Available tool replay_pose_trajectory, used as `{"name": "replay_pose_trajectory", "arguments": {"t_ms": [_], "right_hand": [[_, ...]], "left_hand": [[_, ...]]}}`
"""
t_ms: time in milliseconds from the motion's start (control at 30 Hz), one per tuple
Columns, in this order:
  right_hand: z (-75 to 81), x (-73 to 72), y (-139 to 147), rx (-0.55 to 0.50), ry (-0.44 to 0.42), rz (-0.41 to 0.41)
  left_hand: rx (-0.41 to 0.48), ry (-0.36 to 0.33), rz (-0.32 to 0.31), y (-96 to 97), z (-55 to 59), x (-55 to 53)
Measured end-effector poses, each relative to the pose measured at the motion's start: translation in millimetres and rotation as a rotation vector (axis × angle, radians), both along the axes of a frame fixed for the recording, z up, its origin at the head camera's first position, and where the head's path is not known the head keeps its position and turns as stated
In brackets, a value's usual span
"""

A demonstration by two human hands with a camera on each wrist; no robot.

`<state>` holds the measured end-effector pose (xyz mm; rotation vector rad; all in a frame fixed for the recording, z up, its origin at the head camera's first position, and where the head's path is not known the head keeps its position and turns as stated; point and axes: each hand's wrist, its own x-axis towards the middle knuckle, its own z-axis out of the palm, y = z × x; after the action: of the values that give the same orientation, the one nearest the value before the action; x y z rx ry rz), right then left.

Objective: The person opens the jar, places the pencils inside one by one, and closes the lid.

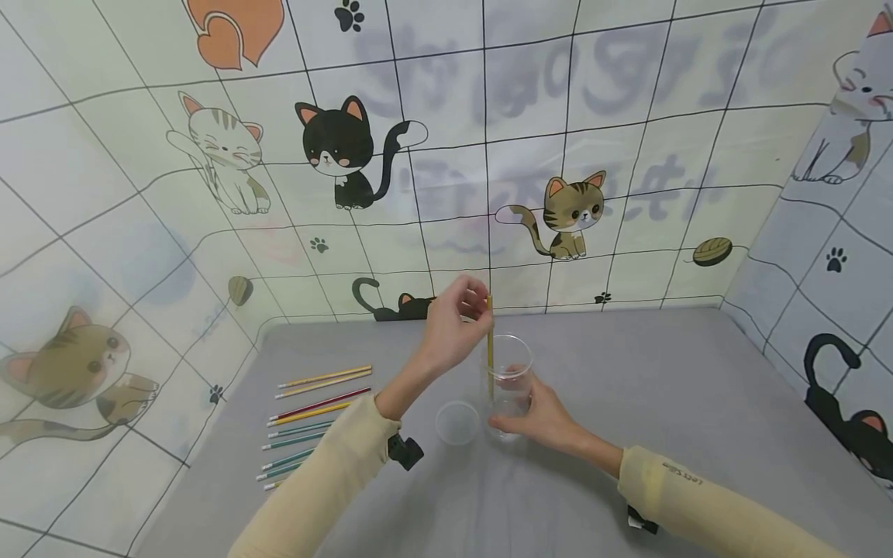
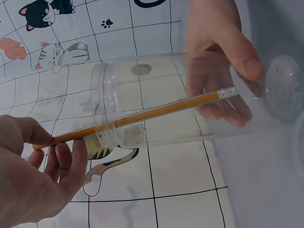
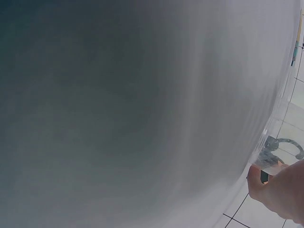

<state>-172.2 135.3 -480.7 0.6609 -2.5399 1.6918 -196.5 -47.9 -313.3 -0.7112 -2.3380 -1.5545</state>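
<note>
A yellow pencil stands nearly upright, its lower part inside a clear plastic jar. My left hand pinches its upper end between thumb and fingers above the rim. In the left wrist view, the pencil slants through the jar's mouth, its white eraser end down near the bottom. My right hand grips the jar low down, thumb at the front and fingers behind. A round clear lid lies on the table just left of the jar. In the right wrist view a grey blur covers most of the frame.
Left on the grey table lies a column of pencils: yellow pencils, a dark red pencil and several teal pencils. My left sleeve covers some of their ends. A cat-printed curtain hangs behind the table.
</note>
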Motion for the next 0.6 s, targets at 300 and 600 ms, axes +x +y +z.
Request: {"name": "replay_pose_trajectory", "arguments": {"t_ms": [300,600], "right_hand": [[1.6,0.6,-0.2,-0.002,0.004,-0.003],[-0.9,0.5,0.2,-0.001,0.006,-0.010]], "left_hand": [[-0.146,0.022,0.013,-3.6,-7.5,4.9],[-0.333,-0.009,0.013,-5.5,-6.5,7.2]]}}
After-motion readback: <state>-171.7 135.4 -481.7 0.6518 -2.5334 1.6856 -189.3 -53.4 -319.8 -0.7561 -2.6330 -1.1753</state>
